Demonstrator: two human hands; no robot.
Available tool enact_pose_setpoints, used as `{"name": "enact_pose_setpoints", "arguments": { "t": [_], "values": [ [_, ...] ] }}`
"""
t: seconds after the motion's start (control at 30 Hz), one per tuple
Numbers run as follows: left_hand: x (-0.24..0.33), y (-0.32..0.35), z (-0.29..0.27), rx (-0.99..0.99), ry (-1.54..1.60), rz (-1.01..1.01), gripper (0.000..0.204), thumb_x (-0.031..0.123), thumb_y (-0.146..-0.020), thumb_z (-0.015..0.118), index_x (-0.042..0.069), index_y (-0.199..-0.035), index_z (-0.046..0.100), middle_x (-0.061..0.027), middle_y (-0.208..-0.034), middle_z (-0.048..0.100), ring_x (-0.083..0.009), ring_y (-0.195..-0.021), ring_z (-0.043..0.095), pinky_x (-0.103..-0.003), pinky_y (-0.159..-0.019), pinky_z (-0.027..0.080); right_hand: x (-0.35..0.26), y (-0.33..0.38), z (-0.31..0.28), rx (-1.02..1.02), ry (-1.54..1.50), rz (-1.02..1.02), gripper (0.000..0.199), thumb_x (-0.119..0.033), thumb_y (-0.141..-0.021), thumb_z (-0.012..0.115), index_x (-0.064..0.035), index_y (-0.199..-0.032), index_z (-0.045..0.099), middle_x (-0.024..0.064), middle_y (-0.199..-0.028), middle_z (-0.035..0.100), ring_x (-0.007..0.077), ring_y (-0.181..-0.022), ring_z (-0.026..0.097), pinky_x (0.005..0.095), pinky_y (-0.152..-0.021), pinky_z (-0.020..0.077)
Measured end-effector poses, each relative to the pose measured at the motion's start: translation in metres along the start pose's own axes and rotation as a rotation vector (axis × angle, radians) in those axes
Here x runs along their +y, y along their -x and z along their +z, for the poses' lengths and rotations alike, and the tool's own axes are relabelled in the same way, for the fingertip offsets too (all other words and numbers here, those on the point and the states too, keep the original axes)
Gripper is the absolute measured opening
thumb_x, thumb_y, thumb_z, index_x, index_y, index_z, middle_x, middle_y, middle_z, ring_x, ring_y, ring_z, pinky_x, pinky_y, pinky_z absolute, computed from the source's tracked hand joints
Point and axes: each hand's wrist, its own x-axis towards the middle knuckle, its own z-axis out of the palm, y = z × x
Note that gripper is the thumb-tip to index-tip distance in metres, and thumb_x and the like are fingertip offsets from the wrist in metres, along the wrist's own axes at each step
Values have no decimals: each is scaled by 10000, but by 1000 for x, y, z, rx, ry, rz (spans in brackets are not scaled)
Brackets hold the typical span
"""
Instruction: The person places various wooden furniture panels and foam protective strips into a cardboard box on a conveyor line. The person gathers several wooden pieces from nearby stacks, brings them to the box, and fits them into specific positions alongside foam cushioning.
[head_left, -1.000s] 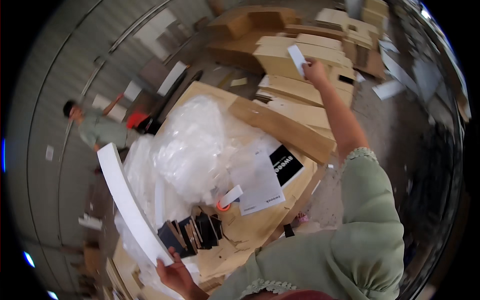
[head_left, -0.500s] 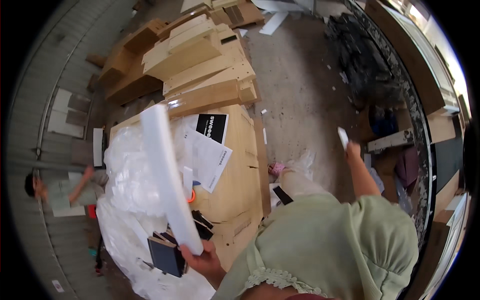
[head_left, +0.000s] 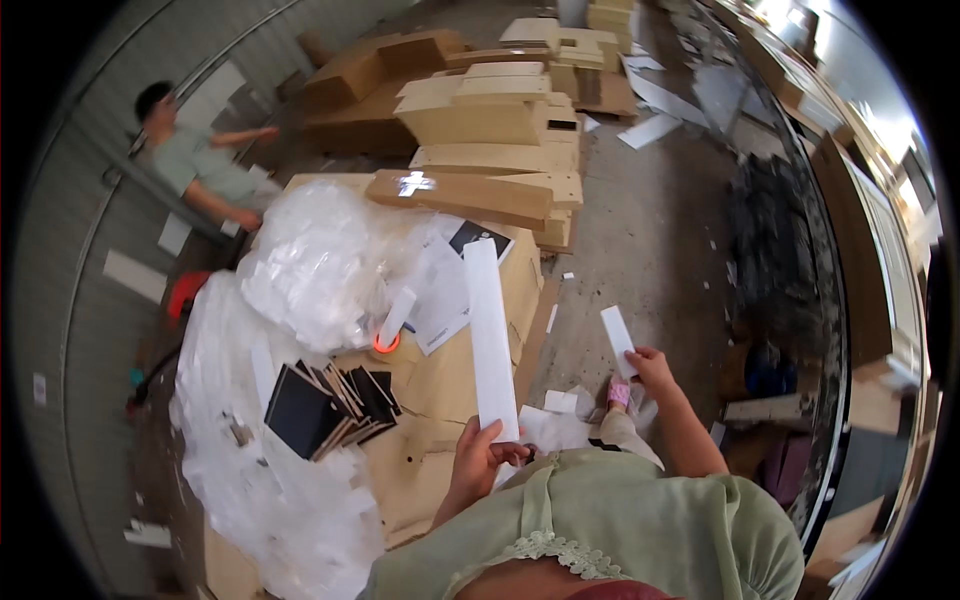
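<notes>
My left hand (head_left: 476, 464) is closed round the lower end of a long white foam-like strip (head_left: 490, 340), which points away from me over the edge of the light wooden boards (head_left: 430, 470). Further right, my right hand (head_left: 652, 372) pinches a shorter white strip (head_left: 617, 338) above the floor. The two strips are apart. Left of my left hand, several small dark panels (head_left: 305, 412) lie in a leaning row on the boards. An orange ring (head_left: 386, 345) and printed sheets (head_left: 440, 290) lie beyond them.
Crumpled clear plastic (head_left: 310, 255) covers the left of the boards. A brown carton (head_left: 460, 200) and stacked wooden panels (head_left: 490, 125) stand beyond. A co-worker (head_left: 205, 165) is at the far left. White scraps (head_left: 560, 402) lie by my foot; a black wrapped pile (head_left: 775, 240) stands at right.
My left hand has swung the long strip rightward, away from over the plastic. My right hand has come inward with the short strip. The view has shifted, and the co-worker's arms have moved.
</notes>
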Motion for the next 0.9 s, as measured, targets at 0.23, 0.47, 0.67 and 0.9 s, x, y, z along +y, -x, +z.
{"name": "enact_pose_setpoints", "arguments": {
  "t": [0.23, 0.47, 0.67, 0.9],
  "values": [
    [-75, -75, 23, 237, -217, 37, 277, 256, -821, 637, 44, -980, 556, -24, -702, 577, -87, -550, 528, -212, -432, 380, 34, -59, -38, -383, 367, -36, 280, -264, -787, 642, 12, -833, 635, 69, -700, 621, 154, -609, 579, 300, -540, 480],
    [-95, -163, 64, 730, -497, 176, 345, 327, -826, 616, 17, -935, 508, -142, -765, 616, -196, -610, 621, -342, -504, 474, 99, -130, -185, -496, 975, -186, 357, -310, -691, 661, 7, -854, 643, 209, -783, 636, 356, -767, 626, 415, -699, 489],
    [-5, -247, 32, 1020, -1459, 160, 545, 306, -799, 576, 10, -1209, 372, -241, -838, 624, -395, -782, 614, -482, -686, 486, 111, -185, -328, -410, 1374, -226, 348, -319, -683, 614, 15, -773, 643, 235, -831, 621, 391, -825, 603, 455, -753, 482],
    [18, -271, 31, 1056, -1531, 85, 480, 280, -793, 550, -19, -1134, 392, -240, -824, 620, -370, -816, 617, -477, -693, 483, 93, -177, -344, -30, 729, 103, 229, -184, -747, 672, 38, -755, 617, 97, -622, 591, 177, -537, 581, 336, -455, 459]
  ]
}}
